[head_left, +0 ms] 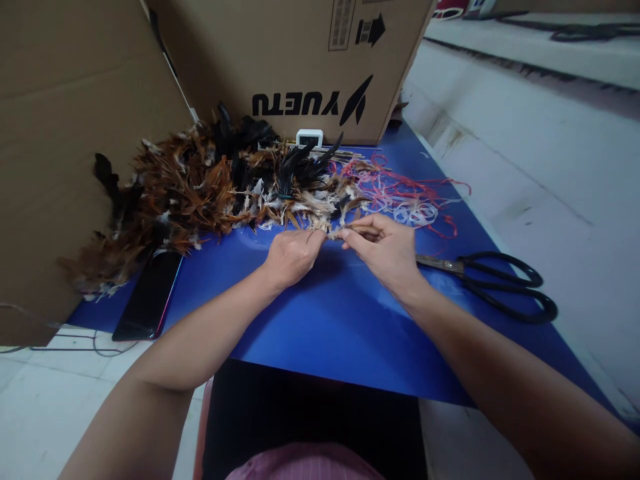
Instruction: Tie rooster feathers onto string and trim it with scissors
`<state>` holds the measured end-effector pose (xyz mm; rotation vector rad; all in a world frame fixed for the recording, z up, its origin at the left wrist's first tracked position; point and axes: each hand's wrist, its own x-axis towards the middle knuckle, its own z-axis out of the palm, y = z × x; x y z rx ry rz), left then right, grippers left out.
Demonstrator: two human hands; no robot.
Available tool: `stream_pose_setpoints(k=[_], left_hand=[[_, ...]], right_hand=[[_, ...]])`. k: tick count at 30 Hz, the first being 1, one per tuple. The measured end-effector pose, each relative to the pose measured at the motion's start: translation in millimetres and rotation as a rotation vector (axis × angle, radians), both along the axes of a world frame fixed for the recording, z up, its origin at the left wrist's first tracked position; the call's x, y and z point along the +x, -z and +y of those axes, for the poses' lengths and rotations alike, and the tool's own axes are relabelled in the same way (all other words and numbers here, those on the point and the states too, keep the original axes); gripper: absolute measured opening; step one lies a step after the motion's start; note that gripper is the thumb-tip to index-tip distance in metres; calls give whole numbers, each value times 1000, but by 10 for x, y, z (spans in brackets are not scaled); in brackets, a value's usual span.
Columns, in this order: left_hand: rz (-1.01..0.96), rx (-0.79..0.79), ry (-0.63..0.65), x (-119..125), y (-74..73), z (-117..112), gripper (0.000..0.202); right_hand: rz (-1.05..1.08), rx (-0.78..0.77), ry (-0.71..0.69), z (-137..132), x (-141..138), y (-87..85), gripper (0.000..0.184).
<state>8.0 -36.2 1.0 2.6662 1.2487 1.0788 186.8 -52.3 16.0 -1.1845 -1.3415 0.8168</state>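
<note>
Left hand (293, 257) and right hand (385, 250) pinch one small pale tuft (331, 231) between fingertips that nearly meet. The tuft sits at the near edge of the brown-black feather pile (200, 187) on the blue table (325, 320); the forearms converge.

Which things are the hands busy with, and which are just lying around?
Busy with: left hand and right hand, both pinching a few feathers at the edge of the pile.
Lying around, untouched: scissors, strings, phone, cardboard box.

Scissors (461, 268); phone (149, 293); cardboard box (280, 53)
</note>
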Motion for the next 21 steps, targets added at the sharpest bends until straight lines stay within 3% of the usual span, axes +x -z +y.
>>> stream_pose_setpoints(k=[6, 11, 21], left_hand=[[215, 262, -59, -12, 37, 21, 26], [254, 418, -64, -15, 58, 26, 24], [266, 418, -54, -16, 42, 13, 25]], right_hand=[[-9, 27, -6, 7, -5, 11, 15], [-4, 32, -3, 8, -14, 15, 15], [-31, 33, 19, 3, -23, 41, 15]])
